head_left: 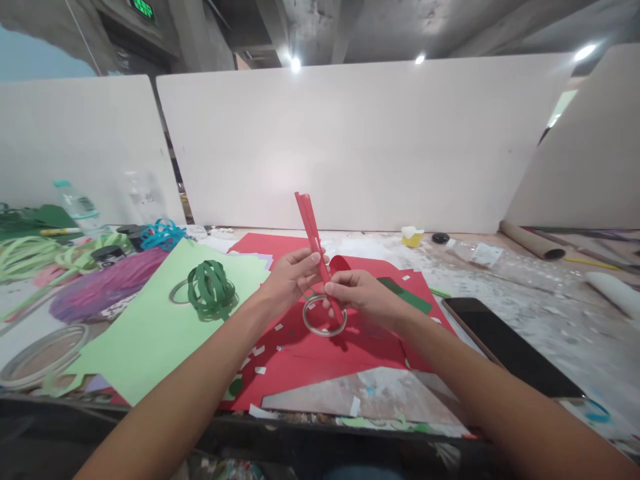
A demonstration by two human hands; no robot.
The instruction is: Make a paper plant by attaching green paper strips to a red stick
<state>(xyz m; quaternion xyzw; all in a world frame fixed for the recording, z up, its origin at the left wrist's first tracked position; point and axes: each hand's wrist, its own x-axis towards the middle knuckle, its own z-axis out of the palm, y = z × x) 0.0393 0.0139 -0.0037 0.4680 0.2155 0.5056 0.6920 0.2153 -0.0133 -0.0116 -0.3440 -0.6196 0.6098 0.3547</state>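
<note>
A narrow bundle of red paper strips (309, 217) stands tilted in front of me, its free ends fanning slightly at the top. My left hand (297, 272) pinches it around the middle between thumb and fingers. Lower down, my right hand (359, 293) grips the same strips near their bottom end. Just beneath the hands, a thin roll of tape (306, 323) shows as a ring against red paper sheets (350, 350). Small white scraps (260, 370) lie scattered on the red. Behind the right hand, a dark green paper piece (407, 297) rests on the sheets.
Left of the hands, a dark green paper-strip ball (207, 290) sits on a light green sheet (160, 327). A larger tape roll (45, 353) lies at the left front edge. To the right are a phone (510, 347), a yellow tub (412, 237) and a cardboard tube (530, 240).
</note>
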